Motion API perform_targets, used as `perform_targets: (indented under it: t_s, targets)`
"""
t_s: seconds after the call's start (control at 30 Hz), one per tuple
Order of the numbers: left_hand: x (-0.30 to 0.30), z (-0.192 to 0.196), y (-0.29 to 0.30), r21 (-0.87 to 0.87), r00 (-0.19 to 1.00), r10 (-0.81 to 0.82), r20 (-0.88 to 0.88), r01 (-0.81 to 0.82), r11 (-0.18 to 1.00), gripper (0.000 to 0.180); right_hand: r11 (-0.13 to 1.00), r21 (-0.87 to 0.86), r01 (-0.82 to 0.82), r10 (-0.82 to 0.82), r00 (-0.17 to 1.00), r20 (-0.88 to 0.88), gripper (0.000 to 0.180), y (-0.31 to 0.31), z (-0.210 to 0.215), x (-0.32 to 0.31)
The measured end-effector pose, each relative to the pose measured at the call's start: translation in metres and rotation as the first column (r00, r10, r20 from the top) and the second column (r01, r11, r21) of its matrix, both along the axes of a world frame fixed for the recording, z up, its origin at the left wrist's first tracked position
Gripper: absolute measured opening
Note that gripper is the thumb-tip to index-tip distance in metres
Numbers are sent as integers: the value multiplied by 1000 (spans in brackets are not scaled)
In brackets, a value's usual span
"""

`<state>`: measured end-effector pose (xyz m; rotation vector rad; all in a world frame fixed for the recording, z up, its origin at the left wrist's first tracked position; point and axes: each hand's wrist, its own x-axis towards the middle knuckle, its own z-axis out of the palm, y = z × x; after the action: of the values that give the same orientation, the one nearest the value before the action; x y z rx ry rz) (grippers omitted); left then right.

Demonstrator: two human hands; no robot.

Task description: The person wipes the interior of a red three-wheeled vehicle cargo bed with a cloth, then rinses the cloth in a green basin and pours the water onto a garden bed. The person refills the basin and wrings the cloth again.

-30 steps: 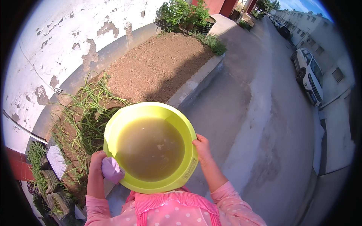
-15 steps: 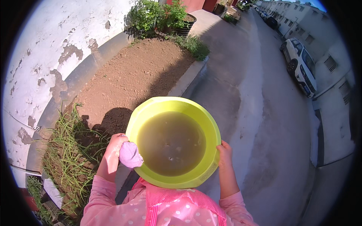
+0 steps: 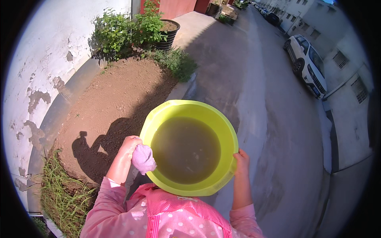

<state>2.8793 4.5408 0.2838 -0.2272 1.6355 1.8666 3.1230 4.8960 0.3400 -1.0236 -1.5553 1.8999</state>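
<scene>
Looks like smooth plastic for the lime basin [image 3: 186, 109] within the grip. Looks like creased, matt cloth for the lilac bundle [image 3: 143, 159] against the left hand [image 3: 129, 147].

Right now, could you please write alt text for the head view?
The left hand and right hand hold a lime basin of murky water, the left also gripping a lilac cloth; soil lies at left, a white car at right.

Cloudy brown water [image 3: 185, 150] hides the floor of the round lime-yellow plastic basin [image 3: 186, 108]. The basin conceals most fingers of the right hand [image 3: 242, 160]; a crumpled lilac cloth-like bundle [image 3: 143, 159] partly covers the left hand [image 3: 129, 146]. The lower edge cuts off the pink polka-dot garment [image 3: 188, 224].
</scene>
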Motion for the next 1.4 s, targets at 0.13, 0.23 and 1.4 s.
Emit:
perform_targets:
  t_s: [0.13,0.23,1.4]
  targets:
    - [-60,-6,80,-68,997,70,17,-68,995,4,999,-11,-48,48,999,18,30,81,-8,-77]
    - [-106,-25,133,-89,998,60,34,-57,994,3,999,-26,-44,45,998,42,29,142,-23,-128]
    - [-499,-196,439,-515,753,532,388,-302,802,15,819,-153,-553,532,631,565,33,508,-239,-773]
